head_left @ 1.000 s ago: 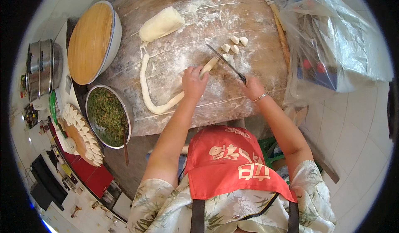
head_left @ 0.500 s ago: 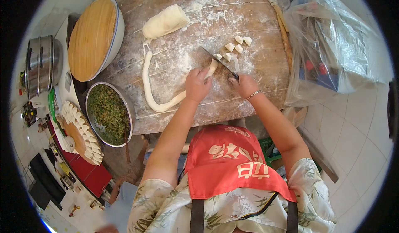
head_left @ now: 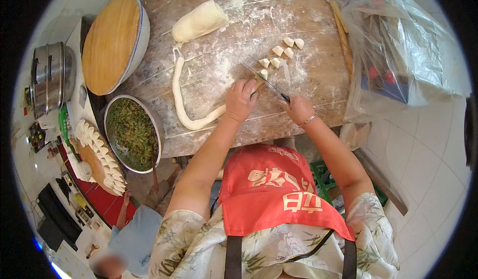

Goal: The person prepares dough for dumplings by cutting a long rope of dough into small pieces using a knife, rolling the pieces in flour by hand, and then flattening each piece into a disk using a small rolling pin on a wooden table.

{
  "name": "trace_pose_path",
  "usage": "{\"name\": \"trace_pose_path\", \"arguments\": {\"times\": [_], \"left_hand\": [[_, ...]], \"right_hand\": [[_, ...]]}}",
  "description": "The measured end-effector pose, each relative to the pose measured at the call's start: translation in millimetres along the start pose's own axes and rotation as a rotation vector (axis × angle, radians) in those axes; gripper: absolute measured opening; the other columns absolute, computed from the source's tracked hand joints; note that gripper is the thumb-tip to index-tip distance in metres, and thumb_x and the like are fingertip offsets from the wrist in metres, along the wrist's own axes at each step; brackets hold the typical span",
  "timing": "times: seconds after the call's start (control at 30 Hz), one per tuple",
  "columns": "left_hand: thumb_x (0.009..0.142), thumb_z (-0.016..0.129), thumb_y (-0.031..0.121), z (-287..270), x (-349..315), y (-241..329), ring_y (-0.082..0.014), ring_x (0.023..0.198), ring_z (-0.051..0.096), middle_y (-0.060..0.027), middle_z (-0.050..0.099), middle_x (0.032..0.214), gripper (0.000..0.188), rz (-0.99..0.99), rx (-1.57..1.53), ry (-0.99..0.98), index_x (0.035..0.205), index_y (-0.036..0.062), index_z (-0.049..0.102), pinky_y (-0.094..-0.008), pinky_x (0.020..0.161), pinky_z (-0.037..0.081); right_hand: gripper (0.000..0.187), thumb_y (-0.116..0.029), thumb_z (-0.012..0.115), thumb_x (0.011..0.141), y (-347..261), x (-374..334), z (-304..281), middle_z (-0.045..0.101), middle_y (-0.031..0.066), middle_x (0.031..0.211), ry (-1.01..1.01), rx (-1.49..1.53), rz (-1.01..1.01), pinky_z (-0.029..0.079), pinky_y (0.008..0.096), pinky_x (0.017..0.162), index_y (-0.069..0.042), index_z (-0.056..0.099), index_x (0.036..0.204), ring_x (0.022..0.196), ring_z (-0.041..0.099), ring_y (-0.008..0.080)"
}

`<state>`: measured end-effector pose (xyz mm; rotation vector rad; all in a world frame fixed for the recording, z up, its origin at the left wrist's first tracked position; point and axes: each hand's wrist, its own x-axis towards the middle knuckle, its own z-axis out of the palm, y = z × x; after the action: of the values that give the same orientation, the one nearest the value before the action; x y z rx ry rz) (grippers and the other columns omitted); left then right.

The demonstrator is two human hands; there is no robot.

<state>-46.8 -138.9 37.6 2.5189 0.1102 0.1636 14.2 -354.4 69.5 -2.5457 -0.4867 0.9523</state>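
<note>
Head view: left hand (head_left: 240,99) presses the dough rope (head_left: 185,111), fingers together on its end, right hand (head_left: 299,110) fisted around the knife (head_left: 266,82). The pile of cut pieces (head_left: 282,52) beyond the knife has grown since a second ago, so cutting is advancing. Floured table (head_left: 318,75); filling bowl (head_left: 132,132) left of the rope; tiled floor (head_left: 428,159).

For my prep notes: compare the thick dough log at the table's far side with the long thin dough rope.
The thick pale dough log is short, fat and lies apart, untouched. The long thin dough rope is rolled slim, curves in a hook, and its end sits under the left hand. Both are pale dough on the floured wooden table.
</note>
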Motion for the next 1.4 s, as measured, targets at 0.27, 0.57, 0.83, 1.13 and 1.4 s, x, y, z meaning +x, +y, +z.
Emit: {"name": "trace_pose_path", "arguments": {"times": [0.27,0.57,0.83,1.13,1.4], "left_hand": [[0.071,0.072,0.019,-7,-3,-19,-0.0317,0.088,0.057,-0.0117,0.060,0.090,0.028,-0.192,0.000,0.122,0.096,0.0072,0.067,-0.0404,0.080,0.048],[0.073,0.070,0.022,-5,-4,-24,-0.0315,0.086,0.058,-0.0120,0.061,0.090,0.026,-0.154,0.031,0.101,0.094,0.0068,0.068,-0.0419,0.077,0.049],[0.072,0.068,0.015,-20,-25,-19,-0.0315,0.085,0.057,-0.0106,0.057,0.089,0.027,-0.080,0.006,0.074,0.099,0.0095,0.066,-0.0418,0.075,0.049],[0.069,0.069,0.010,-12,-33,-26,-0.0321,0.083,0.056,-0.0098,0.055,0.090,0.032,0.052,-0.029,0.060,0.100,0.0112,0.062,-0.0424,0.072,0.048],[0.069,0.072,0.015,-25,-34,-17,-0.0316,0.084,0.056,-0.0098,0.058,0.090,0.031,-0.028,0.048,0.087,0.098,0.0092,0.062,-0.0442,0.073,0.047]], "right_hand": [[0.037,-0.036,0.060,0.087,0,12,15,0.063,0.0261,0.080,0.079,0.155,-0.035,0.050,0.0497,0.069,0.000,0.064,0.082,0.078,0.062,0.0429],[0.033,-0.035,0.058,0.088,-17,-2,5,0.064,0.0243,0.078,0.001,-0.032,-0.059,0.050,0.0508,0.068,-0.001,0.061,0.085,0.075,0.063,0.0424],[0.036,-0.038,0.060,0.087,-22,28,33,0.063,0.0243,0.079,0.114,0.074,-0.081,0.049,0.0500,0.067,-0.003,0.060,0.089,0.076,0.062,0.0434],[0.040,-0.041,0.058,0.089,-35,-21,-9,0.063,0.0250,0.075,-0.084,0.060,-0.060,0.049,0.0498,0.068,-0.002,0.063,0.085,0.075,0.061,0.0439],[0.035,-0.036,0.061,0.088,-42,-1,48,0.062,0.0257,0.079,0.096,0.089,0.044,0.048,0.0491,0.068,-0.002,0.061,0.083,0.078,0.061,0.0441]]}}
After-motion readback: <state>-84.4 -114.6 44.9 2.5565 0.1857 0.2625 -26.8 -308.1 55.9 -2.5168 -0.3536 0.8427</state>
